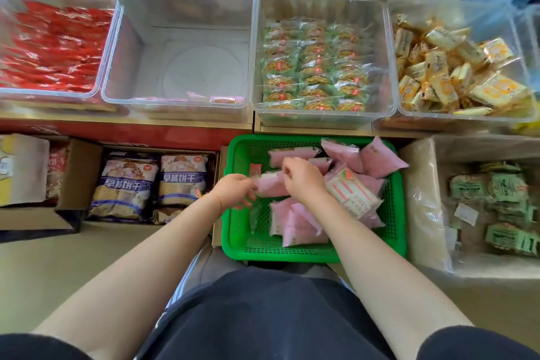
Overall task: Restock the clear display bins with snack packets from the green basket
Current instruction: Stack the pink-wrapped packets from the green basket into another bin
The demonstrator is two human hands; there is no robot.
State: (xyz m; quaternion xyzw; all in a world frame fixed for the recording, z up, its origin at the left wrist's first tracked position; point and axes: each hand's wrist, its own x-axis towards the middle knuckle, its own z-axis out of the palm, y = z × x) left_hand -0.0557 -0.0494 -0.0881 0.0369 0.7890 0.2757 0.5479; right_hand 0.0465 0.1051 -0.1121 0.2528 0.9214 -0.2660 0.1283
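A green basket (233,231) sits on the floor below the shelf, with several pink snack packets (295,222) in it. Both hands are inside the basket. My left hand (233,188) grips the left end of a pink packet (270,185). My right hand (304,180) lies over the same packet with its fingers curled on the top edge. Above, a clear display bin (181,64) is almost bare, with a few pink packets (216,98) against its front wall.
Neighbouring clear bins hold red packets (52,47), green-wrapped cakes (315,67) and yellow packets (450,70). On the floor, a cardboard box with blue biscuit bags (152,184) stands left of the basket and a lined box of green packets (496,207) to the right.
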